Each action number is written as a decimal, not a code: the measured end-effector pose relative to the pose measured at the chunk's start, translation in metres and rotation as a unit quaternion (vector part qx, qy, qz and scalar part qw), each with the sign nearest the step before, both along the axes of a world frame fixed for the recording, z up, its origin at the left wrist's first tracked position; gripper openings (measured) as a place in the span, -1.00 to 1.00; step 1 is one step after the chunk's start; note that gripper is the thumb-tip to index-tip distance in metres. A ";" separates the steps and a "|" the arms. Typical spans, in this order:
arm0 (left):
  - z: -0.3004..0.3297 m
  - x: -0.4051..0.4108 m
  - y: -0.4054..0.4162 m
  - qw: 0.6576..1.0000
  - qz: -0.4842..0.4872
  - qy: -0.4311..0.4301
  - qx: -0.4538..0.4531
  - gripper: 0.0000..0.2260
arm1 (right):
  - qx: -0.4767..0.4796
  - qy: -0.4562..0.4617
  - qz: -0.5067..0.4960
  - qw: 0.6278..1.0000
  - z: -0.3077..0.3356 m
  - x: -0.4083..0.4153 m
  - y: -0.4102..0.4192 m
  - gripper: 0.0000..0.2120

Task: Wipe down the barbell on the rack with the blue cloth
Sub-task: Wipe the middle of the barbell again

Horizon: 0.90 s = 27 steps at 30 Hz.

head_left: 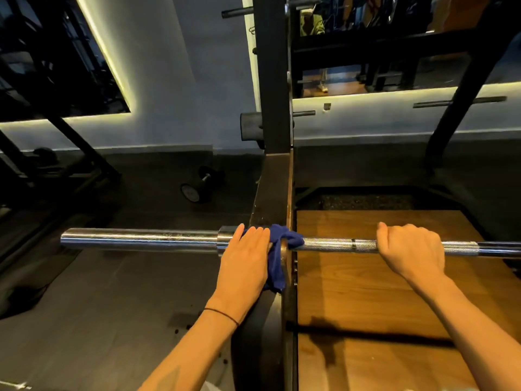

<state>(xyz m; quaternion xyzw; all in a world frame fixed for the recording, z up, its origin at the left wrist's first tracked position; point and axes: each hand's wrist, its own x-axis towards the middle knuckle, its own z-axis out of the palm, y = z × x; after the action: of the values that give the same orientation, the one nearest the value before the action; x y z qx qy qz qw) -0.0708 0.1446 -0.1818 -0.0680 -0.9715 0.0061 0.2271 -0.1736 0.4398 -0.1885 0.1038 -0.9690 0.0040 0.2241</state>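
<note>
The barbell [332, 244] is lying level across the rack upright [275, 108], its smooth sleeve [138, 239] reaching out to the left and its knurled shaft running right over the wooden platform [366, 292]; the blue cloth [277, 249] is bunched at the collar, right where bar and upright are meeting, likely the awkward spot to clean. The left hand [244, 258] is pressing the cloth against the bar with straight, flat fingers, while the right hand [408, 249] is curling its fingers round the shaft, probably steadying the bar against rolling as the wiping proceeds.
</note>
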 end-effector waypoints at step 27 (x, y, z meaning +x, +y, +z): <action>0.026 -0.048 0.015 0.983 0.052 -0.168 -0.050 -0.84 | -0.032 0.004 -0.015 0.999 -0.006 -0.003 0.001 -0.44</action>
<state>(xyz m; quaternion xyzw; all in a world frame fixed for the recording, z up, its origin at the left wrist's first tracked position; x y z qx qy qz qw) -0.1188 0.1601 -0.1556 -0.0284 -0.9965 0.0546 0.0569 -0.1766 0.4403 -0.1946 0.0824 -0.9689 0.0317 0.2313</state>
